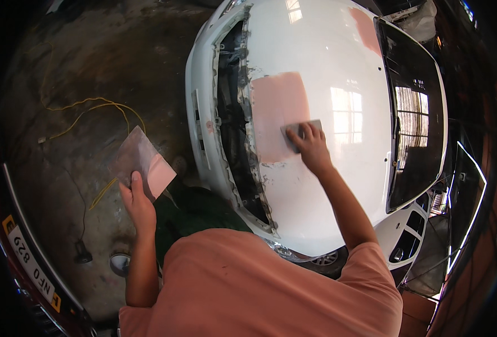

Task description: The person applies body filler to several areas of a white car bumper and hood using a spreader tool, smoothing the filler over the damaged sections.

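Observation:
A white car hood (338, 146) fills the upper middle of the view, with a pink filler patch (278, 112) near its front edge. My right hand (310, 147) presses a flat grey spreader (299, 130) onto the hood at the patch's right side. My left hand (138, 203) is held out over the floor and grips a flat square board (142, 160) smeared with pink filler at its lower right corner. The car's front opening (234, 129), with the bumper off, lies between my two hands.
Stained concrete floor (91, 67) on the left carries a yellow cable (91, 109) and a dark cable ending in a black plug (81, 254). A red vehicle's bumper with a plate (32, 264) curves along the lower left. The dark windscreen (417, 112) lies right.

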A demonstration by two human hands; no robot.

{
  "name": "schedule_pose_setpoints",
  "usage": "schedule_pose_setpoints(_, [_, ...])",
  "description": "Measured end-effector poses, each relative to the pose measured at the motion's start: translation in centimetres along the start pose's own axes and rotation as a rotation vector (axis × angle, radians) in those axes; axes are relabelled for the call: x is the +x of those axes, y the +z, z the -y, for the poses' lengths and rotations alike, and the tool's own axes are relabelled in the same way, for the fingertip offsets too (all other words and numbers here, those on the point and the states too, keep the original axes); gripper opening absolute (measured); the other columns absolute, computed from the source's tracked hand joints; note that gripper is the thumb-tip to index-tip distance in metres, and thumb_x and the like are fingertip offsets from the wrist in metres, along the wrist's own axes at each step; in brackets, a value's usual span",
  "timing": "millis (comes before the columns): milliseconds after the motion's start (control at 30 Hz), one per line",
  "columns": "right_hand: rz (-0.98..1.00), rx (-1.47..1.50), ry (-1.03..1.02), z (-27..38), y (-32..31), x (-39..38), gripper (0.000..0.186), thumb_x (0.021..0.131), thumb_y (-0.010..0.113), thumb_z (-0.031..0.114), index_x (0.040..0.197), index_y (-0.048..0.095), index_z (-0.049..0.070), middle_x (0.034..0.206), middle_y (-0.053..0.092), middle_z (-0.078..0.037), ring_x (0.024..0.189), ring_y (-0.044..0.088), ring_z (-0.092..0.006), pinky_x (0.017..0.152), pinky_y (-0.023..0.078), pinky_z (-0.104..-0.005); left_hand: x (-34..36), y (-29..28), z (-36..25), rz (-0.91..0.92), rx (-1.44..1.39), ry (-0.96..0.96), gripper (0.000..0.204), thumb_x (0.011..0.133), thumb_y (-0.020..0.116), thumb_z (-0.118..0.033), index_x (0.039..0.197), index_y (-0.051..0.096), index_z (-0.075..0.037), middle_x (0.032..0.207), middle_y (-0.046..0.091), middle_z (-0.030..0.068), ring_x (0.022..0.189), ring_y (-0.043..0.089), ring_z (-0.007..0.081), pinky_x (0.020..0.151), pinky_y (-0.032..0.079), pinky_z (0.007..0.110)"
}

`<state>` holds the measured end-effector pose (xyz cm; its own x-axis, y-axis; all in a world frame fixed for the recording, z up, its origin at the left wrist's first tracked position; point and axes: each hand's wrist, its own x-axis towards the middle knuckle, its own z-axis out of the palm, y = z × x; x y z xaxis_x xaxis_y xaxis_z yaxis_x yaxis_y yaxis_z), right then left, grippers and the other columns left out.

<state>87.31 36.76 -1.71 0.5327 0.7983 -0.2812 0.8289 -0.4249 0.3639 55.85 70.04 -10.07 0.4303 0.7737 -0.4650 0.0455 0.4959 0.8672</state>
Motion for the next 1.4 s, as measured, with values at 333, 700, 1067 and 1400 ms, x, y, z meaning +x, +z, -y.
schedule_pose_setpoints(333, [0.172, 0.162, 0.144, 5.4, -0.9, -10.7, 0.059, 0.085, 0.058, 0.004, 0.14, 0.054, 0.024, 0.14, 0.047, -0.018, 0.134, 0.041, -0.0406, 0.108, 0.033, -0.0625, -0.8, 0.6, 1.0, 0.052, -0.072, -0.169, 0.056, 0.103, 0.056, -0.03, 0.143, 0.04, 0.007, 0.139, 0.052, 0.0165, 0.123, 0.052, 0.0237, 0.105, 0.039, 0.035])
schedule_pose_setpoints(700, [-0.484, 1.148, -0.08, 16.4, -17.4, -3.4, 0.059, 0.078, 0.07, -0.011, 0.131, 0.058, 0.01, 0.138, 0.046, -0.022, 0.128, 0.049, -0.0426, 0.102, 0.047, -0.0446, -5.8, 11.9, -4.6, 0.546, -0.574, -0.543, 0.024, 0.102, 0.055, -0.015, 0.124, 0.053, -0.007, 0.115, 0.062, 0.0048, 0.103, 0.063, 0.0154, 0.09, 0.052, 0.033])
schedule_pose_setpoints(1067, [-0.341, 0.549, 0.051, 10.4, -16.0, -2.7, 0.063, 0.072, 0.068, -0.006, 0.129, 0.064, 0.021, 0.134, 0.054, -0.015, 0.13, 0.049, -0.0388, 0.11, 0.037, -0.056, -5.3, 11.2, -6.3, 0.445, -0.196, 0.091, 0.027, 0.104, 0.052, -0.018, 0.125, 0.057, -0.001, 0.112, 0.065, 0.0077, 0.101, 0.058, 0.0119, 0.088, 0.047, 0.029])
schedule_pose_setpoints(1400, [-0.171, 0.622, -0.158, 9.1, -9.2, -1.6, 0.055, 0.08, 0.06, -0.001, 0.13, 0.061, 0.019, 0.13, 0.054, -0.02, 0.121, 0.054, -0.0387, 0.101, 0.044, -0.0495, -3.5, 13.3, -8.8, 0.261, -0.236, 0.254, 0.035, 0.106, 0.051, -0.019, 0.131, 0.048, 0.004, 0.126, 0.058, 0.0112, 0.112, 0.055, 0.019, 0.099, 0.043, 0.033])
